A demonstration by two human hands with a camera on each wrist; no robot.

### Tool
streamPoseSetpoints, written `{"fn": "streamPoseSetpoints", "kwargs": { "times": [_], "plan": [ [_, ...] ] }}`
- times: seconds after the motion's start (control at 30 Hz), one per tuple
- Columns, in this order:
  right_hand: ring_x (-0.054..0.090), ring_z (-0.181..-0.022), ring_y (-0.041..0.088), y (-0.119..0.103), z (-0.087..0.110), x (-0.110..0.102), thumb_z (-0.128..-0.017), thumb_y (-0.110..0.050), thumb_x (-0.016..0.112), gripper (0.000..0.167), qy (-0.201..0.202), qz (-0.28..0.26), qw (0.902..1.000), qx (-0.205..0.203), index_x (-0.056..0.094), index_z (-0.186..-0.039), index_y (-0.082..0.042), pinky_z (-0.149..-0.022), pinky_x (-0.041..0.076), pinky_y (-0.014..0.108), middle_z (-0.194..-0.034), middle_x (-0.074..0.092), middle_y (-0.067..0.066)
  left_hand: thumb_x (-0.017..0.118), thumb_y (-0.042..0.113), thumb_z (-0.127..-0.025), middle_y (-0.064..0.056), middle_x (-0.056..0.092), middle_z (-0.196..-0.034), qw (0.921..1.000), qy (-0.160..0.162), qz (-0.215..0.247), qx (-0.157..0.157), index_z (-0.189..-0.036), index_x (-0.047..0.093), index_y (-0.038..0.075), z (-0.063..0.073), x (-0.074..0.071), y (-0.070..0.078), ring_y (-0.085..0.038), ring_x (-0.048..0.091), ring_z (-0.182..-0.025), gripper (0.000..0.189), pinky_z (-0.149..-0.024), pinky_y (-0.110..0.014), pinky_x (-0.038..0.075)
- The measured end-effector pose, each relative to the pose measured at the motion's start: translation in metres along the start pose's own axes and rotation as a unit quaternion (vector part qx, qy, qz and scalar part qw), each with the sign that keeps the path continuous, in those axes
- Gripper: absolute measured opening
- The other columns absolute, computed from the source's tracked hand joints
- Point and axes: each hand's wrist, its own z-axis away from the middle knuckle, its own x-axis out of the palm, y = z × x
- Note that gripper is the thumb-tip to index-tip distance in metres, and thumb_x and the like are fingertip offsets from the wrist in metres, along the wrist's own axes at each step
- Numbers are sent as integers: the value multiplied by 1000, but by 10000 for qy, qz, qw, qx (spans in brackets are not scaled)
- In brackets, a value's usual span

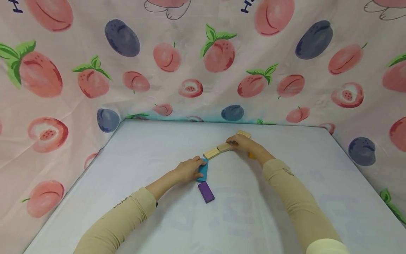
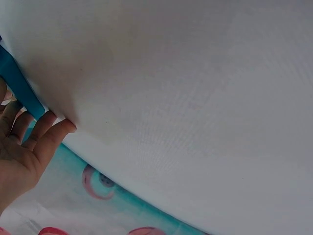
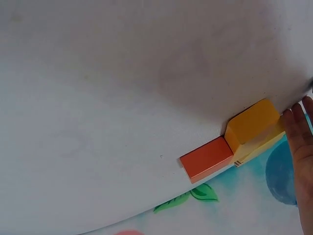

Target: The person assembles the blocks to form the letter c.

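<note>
My left hand (image 1: 188, 170) is at the blue block (image 1: 203, 170), with its thumb and fingers gripping it; the left wrist view shows the left fingers (image 2: 45, 142) beside the blue block (image 2: 19, 85). A purple block (image 1: 206, 192) lies at the blue block's near end. Beyond the blue block, a plain wooden block (image 1: 211, 153) meets a second wooden block (image 1: 224, 147) end to end. The right hand (image 1: 243, 143) pinches the far end of that second block with curled fingers, partly hiding it. In the right wrist view, its fingers (image 3: 295, 126) show at the right edge.
Behind the right hand lies another wooden block (image 1: 244, 133). A yellow block (image 1: 252, 155), mostly hidden by that hand, sits beside an orange block (image 3: 208, 159). A fruit-printed cloth (image 1: 190, 63) rises behind and beside the white table (image 1: 142, 141).
</note>
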Motion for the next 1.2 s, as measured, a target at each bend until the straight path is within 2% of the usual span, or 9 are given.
{"fn": "streamPoseSetpoints", "kwargs": {
  "times": [0.57, 0.73, 0.87, 1.03, 1.2],
  "plan": [
    [58, -109, 34, -2, -2, 0, -86, -9, 67, 38, 113, 68, 9998, -165, 59, -120, 7, -96, 47, 44, -119, 62, 22, 64, 28, -89, -9, 53, -115, 9999, 79, -51, -52, -128, 54, 6, 0, -3, -1, -24, 59, -96, 46, -79, -37, 55],
    [53, -116, 35, -8, -2, 0, -84, -17, 71, 46, 18, 112, 9998, -165, 57, -122, 5, -100, 43, 45, -123, 59, 22, 64, 27, -89, -9, 53, -115, 9999, 75, -71, -56, -128, 53, 6, 0, -2, -1, -24, 60, -96, 45, -79, -37, 55],
    [50, -121, 35, -12, -4, 3, -84, -18, 72, 46, -42, 35, 9999, -93, 58, -123, 2, -105, 39, 46, -127, 57, 20, 64, 28, -89, -9, 53, -114, 10000, 52, -37, -48, -128, 53, 6, -1, -1, -1, -24, 60, -95, 46, -79, -38, 55],
    [46, -125, 37, -23, -13, 10, -85, -21, 71, 43, -132, 33, 9989, -447, 60, -123, -3, -108, 36, 49, -132, 53, 21, 65, 28, -89, -8, 53, -113, 10000, 47, -24, -31, -128, 53, 7, -2, 0, -1, -23, 60, -95, 46, -78, -38, 56],
    [44, -125, 42, -41, -20, 13, -87, -15, 67, 36, -341, 67, 9969, -713, 61, -120, -2, -107, 34, 54, -135, 49, 25, 64, 28, -89, -8, 53, -115, 10000, 33, -32, 5, -128, 53, 6, -2, 1, -1, -23, 60, -95, 46, -80, -38, 55]
  ]
}}
